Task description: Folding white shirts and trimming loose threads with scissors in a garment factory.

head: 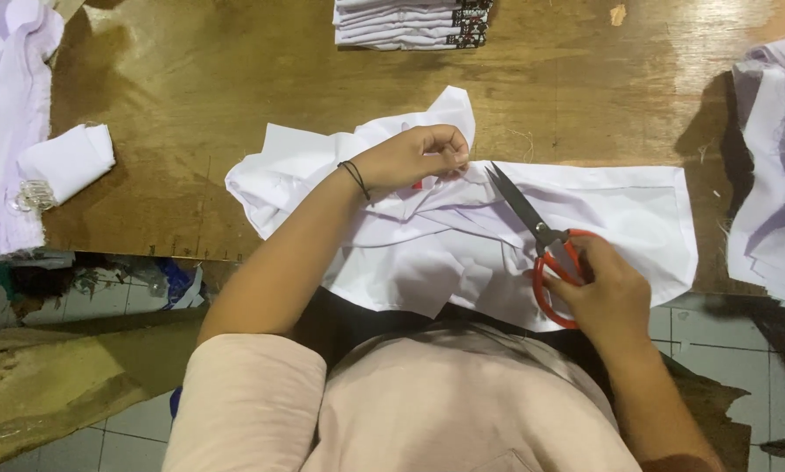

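Nearest me, at 4 o'clock, my right hand (604, 293) is closed through the red handles of the scissors (541, 240), blades parted and aimed toward 11 o'clock. At centre lies the white garment (620, 210), spread on the wooden desk (191, 96). My left hand (414, 157) pinches a bunched fold just beside the blade tips. I judge the tips could nick those fingers or the cloth. At 12 o'clock sits a stack of folded whites (410, 22). No containers show.
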